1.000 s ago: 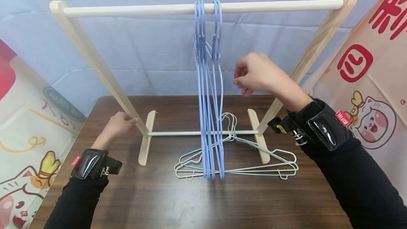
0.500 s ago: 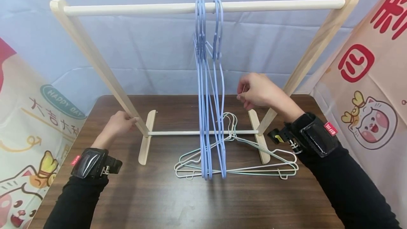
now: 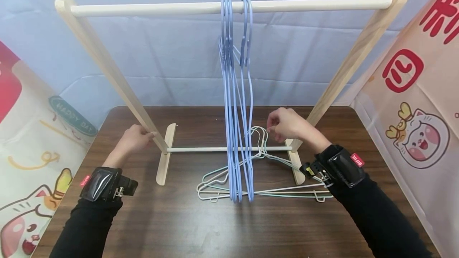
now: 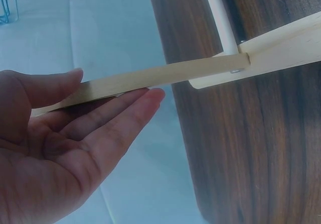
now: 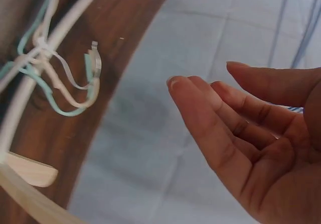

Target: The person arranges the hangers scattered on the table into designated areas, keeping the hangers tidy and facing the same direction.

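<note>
Bright, even light, soft shadows; blurred, washed-out wrist views

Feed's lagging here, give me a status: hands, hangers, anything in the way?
Left hand holds the rack leg. Right hand open, empty, just above the white hanger hooks on the table. Blue hangers hang close beside.

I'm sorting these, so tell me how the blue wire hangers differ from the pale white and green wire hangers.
The blue wire hangers hang upright from the white top rail; the pale white and green wire hangers lie flat on the dark wooden table. The blue ones are bunched side by side; the pale ones are stacked, hooks near the right hand. Both are thin wire.
</note>
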{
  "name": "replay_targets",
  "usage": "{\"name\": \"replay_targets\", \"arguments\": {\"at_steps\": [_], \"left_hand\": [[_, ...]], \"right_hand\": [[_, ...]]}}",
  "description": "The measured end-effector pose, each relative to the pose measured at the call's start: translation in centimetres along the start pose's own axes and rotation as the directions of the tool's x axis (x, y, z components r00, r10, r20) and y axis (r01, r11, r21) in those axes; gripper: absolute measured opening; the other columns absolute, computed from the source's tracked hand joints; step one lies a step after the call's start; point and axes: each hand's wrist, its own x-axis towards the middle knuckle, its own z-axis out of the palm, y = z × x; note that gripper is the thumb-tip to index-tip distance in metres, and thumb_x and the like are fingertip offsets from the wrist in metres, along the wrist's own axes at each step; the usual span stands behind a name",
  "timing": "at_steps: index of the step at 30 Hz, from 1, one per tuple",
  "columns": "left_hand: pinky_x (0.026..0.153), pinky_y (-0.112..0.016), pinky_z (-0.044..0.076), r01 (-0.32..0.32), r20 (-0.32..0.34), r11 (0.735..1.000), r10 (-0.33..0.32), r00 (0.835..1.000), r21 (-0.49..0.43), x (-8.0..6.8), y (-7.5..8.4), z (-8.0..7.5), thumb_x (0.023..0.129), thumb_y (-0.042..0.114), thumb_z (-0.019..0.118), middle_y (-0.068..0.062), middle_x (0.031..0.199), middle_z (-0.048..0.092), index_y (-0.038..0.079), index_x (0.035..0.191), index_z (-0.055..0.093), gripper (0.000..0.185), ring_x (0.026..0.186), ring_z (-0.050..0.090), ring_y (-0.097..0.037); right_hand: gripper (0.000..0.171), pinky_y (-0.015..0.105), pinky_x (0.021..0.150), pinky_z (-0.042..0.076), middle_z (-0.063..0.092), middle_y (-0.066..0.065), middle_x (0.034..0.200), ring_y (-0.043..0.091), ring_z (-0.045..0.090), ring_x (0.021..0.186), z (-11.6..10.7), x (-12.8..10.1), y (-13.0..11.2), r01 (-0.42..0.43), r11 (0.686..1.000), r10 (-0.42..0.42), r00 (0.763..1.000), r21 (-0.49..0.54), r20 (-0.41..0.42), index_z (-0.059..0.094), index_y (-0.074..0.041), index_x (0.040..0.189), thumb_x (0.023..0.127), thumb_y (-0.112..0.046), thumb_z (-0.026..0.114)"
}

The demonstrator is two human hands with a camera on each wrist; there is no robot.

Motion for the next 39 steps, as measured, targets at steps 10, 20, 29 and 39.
{"name": "replay_targets", "arguments": {"at_steps": [10, 20, 29, 39], "left_hand": [[0.07, -0.04, 0.049, 0.004, 0.006, 1.0, -0.004, 1.0, -0.019, -0.1, 0.0, 0.0, 0.096, 0.019, 0.045, -0.028, 0.097, 0.063, -0.014, 0.11, 0.057, 0.037, 0.085, 0.063, -0.034], [0.071, -0.041, 0.049, 0.001, 0.012, 1.0, -0.001, 1.0, -0.017, 0.1, -0.1, 0.0, 0.096, 0.017, 0.045, -0.029, 0.099, 0.062, -0.014, 0.111, 0.056, 0.037, 0.087, 0.063, -0.034], [0.072, -0.042, 0.049, -0.001, 0.011, 1.0, 0.001, 1.0, -0.022, 0.0, 0.0, 0.0, 0.096, 0.018, 0.045, -0.028, 0.099, 0.062, -0.014, 0.111, 0.056, 0.037, 0.087, 0.063, -0.035], [0.072, -0.042, 0.049, 0.0, 0.009, 1.0, 0.001, 1.0, -0.03, -0.1, 0.1, 0.1, 0.097, 0.018, 0.045, -0.029, 0.103, 0.061, -0.014, 0.113, 0.055, 0.037, 0.09, 0.062, -0.036]], "right_hand": [[0.007, 0.036, 0.054, 0.053, 0.058, 0.012, 0.064, 0.019, 0.058, 0.055, 4.2, 1.7, 4.5, 0.019, 0.995, -0.02, 1.0, 0.097, 0.002, 0.056, 0.007, 0.079, 0.08, 0.009, 0.05], [0.004, 0.028, 0.058, 0.04, 0.056, -0.001, 0.062, 0.012, 0.049, 0.058, 7.1, 3.0, 8.0, 0.12, 0.986, -0.131, 0.987, -0.112, -0.089, 0.061, 0.0, 0.075, 0.072, 0.001, 0.06], [0.011, 0.028, 0.056, 0.038, 0.052, -0.001, 0.062, 0.015, 0.047, 0.059, 8.2, 3.5, 8.6, 0.087, 0.988, -0.097, 0.993, -0.13, -0.068, 0.057, -0.006, 0.067, 0.07, 0.002, 0.063], [0.018, 0.03, 0.057, 0.039, 0.049, -0.001, 0.06, 0.019, 0.049, 0.06, 9.4, 3.9, 8.9, 0.065, 0.979, -0.09, 0.988, -0.193, -0.125, 0.052, -0.007, 0.064, 0.063, 0.003, 0.067]]}}
